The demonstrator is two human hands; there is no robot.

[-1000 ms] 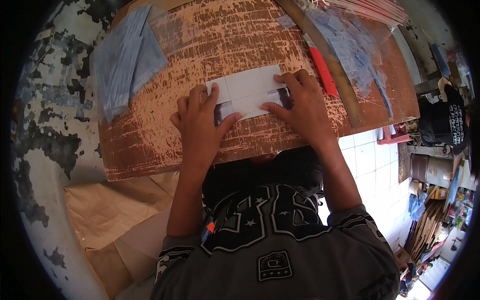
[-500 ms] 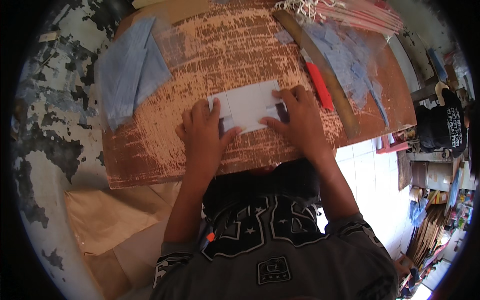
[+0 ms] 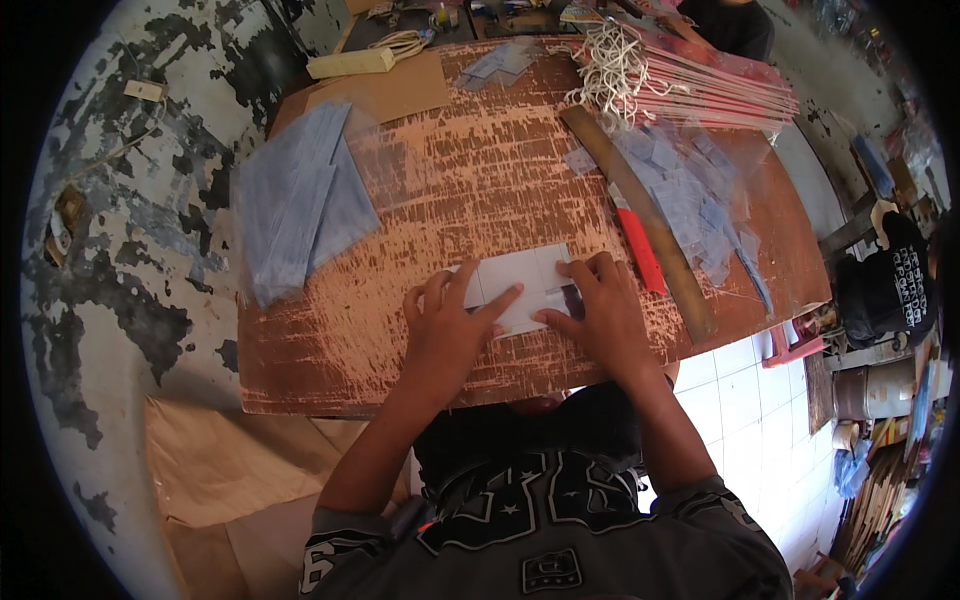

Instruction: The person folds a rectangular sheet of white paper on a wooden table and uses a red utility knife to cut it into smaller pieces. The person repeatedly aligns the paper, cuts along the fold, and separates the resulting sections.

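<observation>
A white card (image 3: 520, 285) marked with thin lines lies on the worn brown tabletop (image 3: 430, 190) in front of me, with a dark patch showing at its right end. My left hand (image 3: 447, 320) rests over the card's left end, fingers spread and the thumb stretched across its surface. At the opposite end, my right hand (image 3: 606, 318) has its fingers bent over the right edge and its thumb along the near edge, steadying the card. Just beyond that hand lies a red-handled utility knife (image 3: 641, 252), beside a long dark metal ruler (image 3: 650, 225).
Bluish clear plastic sheets (image 3: 300, 205) are stacked at the left. Cut plastic pieces (image 3: 690, 180) lie right of the ruler. Behind them sits a bundle of pink strips with white cords (image 3: 700, 85). Brown cardboard (image 3: 405, 88) lies far left; another person (image 3: 735, 25) is beyond the table.
The view has tilted, so more of the table's far side shows. My left thumb has shifted from the card's near edge onto its surface; my right hand stays at the right end.
</observation>
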